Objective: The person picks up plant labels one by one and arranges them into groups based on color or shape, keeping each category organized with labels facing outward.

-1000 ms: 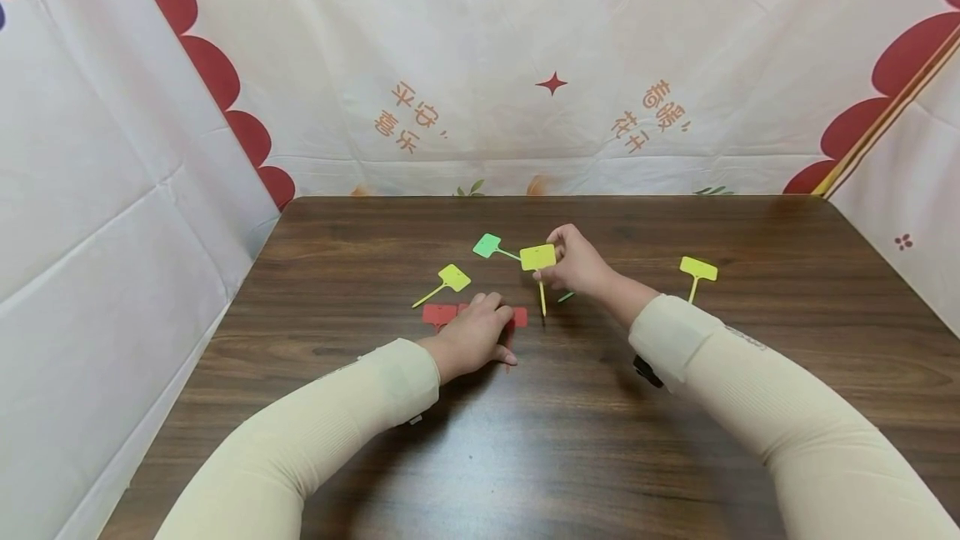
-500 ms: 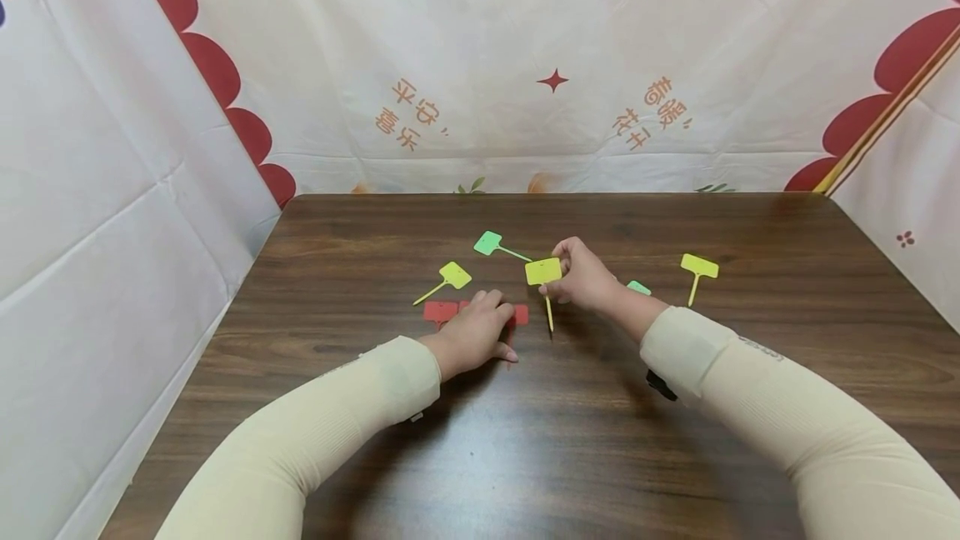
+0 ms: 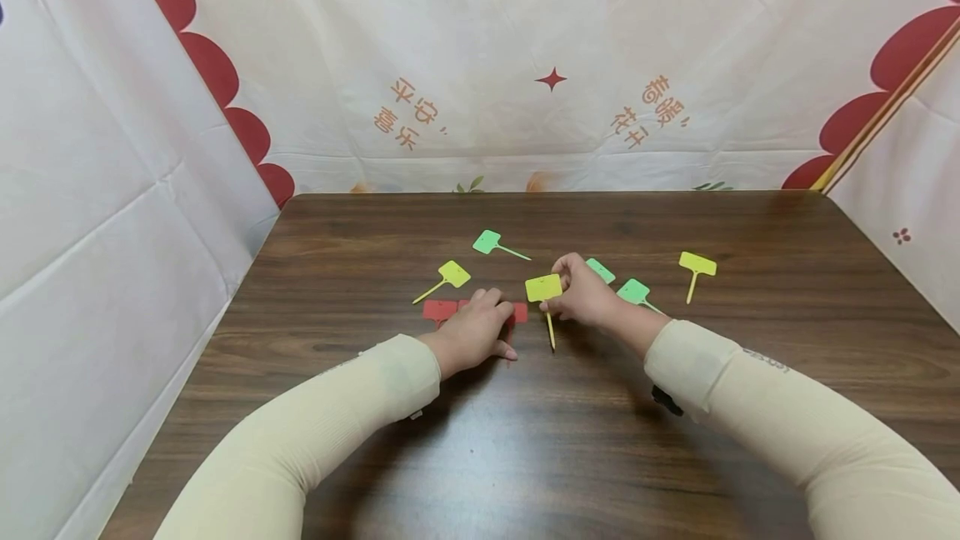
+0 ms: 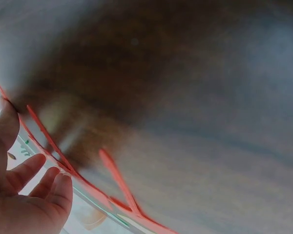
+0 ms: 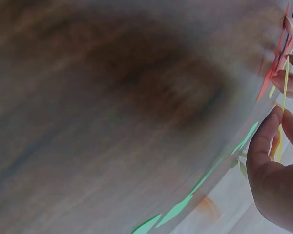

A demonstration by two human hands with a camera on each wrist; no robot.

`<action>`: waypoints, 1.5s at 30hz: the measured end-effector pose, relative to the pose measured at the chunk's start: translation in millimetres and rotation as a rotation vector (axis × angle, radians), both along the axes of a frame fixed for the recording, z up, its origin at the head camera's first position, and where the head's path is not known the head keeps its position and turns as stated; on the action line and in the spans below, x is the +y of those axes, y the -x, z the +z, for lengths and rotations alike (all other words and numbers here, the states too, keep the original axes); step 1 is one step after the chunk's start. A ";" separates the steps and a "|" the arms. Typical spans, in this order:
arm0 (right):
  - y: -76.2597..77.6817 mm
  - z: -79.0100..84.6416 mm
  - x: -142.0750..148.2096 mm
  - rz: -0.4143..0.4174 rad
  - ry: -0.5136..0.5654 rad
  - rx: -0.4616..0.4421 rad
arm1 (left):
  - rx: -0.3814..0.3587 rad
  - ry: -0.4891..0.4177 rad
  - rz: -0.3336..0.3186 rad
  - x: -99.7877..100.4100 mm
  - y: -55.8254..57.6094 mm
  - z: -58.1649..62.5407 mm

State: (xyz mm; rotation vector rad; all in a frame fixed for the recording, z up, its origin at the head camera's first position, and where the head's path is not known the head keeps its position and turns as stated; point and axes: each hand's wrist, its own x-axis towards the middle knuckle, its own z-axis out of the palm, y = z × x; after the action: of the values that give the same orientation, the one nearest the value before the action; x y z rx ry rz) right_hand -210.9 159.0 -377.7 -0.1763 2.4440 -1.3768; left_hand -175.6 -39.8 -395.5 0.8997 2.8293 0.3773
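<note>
My left hand (image 3: 474, 336) rests on a side-by-side row of T-shaped red plant labels (image 3: 440, 312), covering part of them. In the left wrist view their red stems (image 4: 118, 179) slant past the thumb and lightly bent fingers. Between thumb and fingers, my right hand (image 3: 588, 297) pinches a yellow plant label (image 3: 543, 288) by the side of its plate. That label's stem points toward me, just right of the red row. Seen edge-on in the right wrist view, the yellow label (image 5: 285, 87) runs up from the right hand's fingertips (image 5: 272, 117).
Green plant labels lie around the right hand: one (image 3: 487, 242) beyond it to the left, two more (image 3: 633, 291) behind its knuckles and wrist. Another yellow label (image 3: 454, 275) is left of centre, one more (image 3: 698, 263) far right. Printed cloth (image 3: 480, 48) hangs behind the wooden table (image 3: 480, 473).
My right hand has brought the yellow label toward me and slightly right, down beside the red row. Green labels behind that hand have come into view. The left hand stays put.
</note>
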 end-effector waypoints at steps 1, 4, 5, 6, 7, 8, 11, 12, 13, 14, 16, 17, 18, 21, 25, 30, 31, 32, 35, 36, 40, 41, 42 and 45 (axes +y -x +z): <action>-1.1 -1.0 0.3 0.004 -0.002 -0.003 | 0.002 0.001 0.000 0.1 -0.1 -0.1; -4.9 -3.3 0.9 0.017 -0.016 0.007 | -0.002 0.000 0.000 0.5 -0.8 0.7; -6.0 -4.0 1.1 0.023 -0.021 0.011 | -0.005 -0.001 0.000 0.6 -1.3 1.0; -7.1 -4.7 1.2 0.026 -0.025 0.017 | -0.008 -0.001 0.000 0.7 -1.8 1.4; -7.9 -5.3 1.3 0.028 -0.026 0.023 | -0.010 0.000 -0.001 0.8 -2.4 1.8; -8.7 -5.9 1.4 0.031 -0.029 0.026 | -0.013 -0.001 -0.001 0.9 -2.8 2.3; -10.2 -7.7 1.9 0.037 -0.027 0.030 | -0.019 0.002 -0.001 1.1 -3.5 2.9; -10.6 -8.1 2.0 0.035 -0.028 0.031 | -0.019 0.003 -0.001 1.2 -3.4 2.9; -11.1 -8.5 2.0 0.036 -0.029 0.032 | -0.018 0.004 -0.001 1.4 -3.3 3.0; -11.7 -8.7 1.8 0.036 -0.030 0.033 | -0.017 0.005 -0.002 1.6 -3.1 3.0; -13.1 -8.9 1.5 0.040 -0.037 0.035 | -0.018 0.008 0.000 1.9 -2.5 2.8; -13.9 -9.0 1.2 0.040 -0.043 0.036 | -0.018 0.010 0.000 2.1 -2.2 2.6; -14.8 -9.1 0.8 0.041 -0.049 0.039 | -0.018 0.010 0.000 2.3 -2.1 2.5; -16.8 -9.6 0.7 0.051 -0.067 0.047 | -0.020 0.011 -0.001 2.5 -1.7 2.1; -17.6 -10.5 0.5 0.059 -0.095 0.072 | -0.021 0.005 -0.002 2.1 -1.7 2.0; -17.1 -11.7 -0.6 0.080 -0.174 0.148 | -0.025 0.000 0.007 0.4 -1.6 2.7; -17.1 -12.0 -0.7 0.083 -0.192 0.167 | -0.021 -0.001 0.008 0.1 -1.5 2.6; -17.2 -12.2 -0.9 0.081 -0.208 0.181 | -0.021 -0.002 0.008 -0.2 -1.4 2.8; -17.8 -12.9 -0.8 0.081 -0.245 0.214 | -0.019 -0.001 0.004 -0.5 -0.9 2.8; -17.9 -13.4 -0.6 0.077 -0.254 0.216 | -0.021 0.001 0.003 -0.6 -0.8 2.8; -18.8 -14.5 0.0 0.071 -0.292 0.220 | -0.016 0.001 0.000 -0.4 -0.9 3.2; -19.0 -14.7 0.1 0.069 -0.299 0.222 | -0.013 0.001 -0.001 -0.4 -1.0 3.3; -19.0 -15.0 0.2 0.068 -0.303 0.224 | -0.010 0.000 -0.002 -0.4 -1.1 3.3; -18.6 -16.0 0.3 0.069 -0.318 0.247 | -0.005 -0.002 -0.003 -0.2 -1.3 2.8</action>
State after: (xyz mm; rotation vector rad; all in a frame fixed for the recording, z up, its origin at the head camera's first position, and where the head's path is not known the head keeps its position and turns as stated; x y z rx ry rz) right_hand -192.3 159.3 -393.7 -0.3679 2.7906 -0.9685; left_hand -174.3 -39.9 -392.7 0.9013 2.8232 0.3811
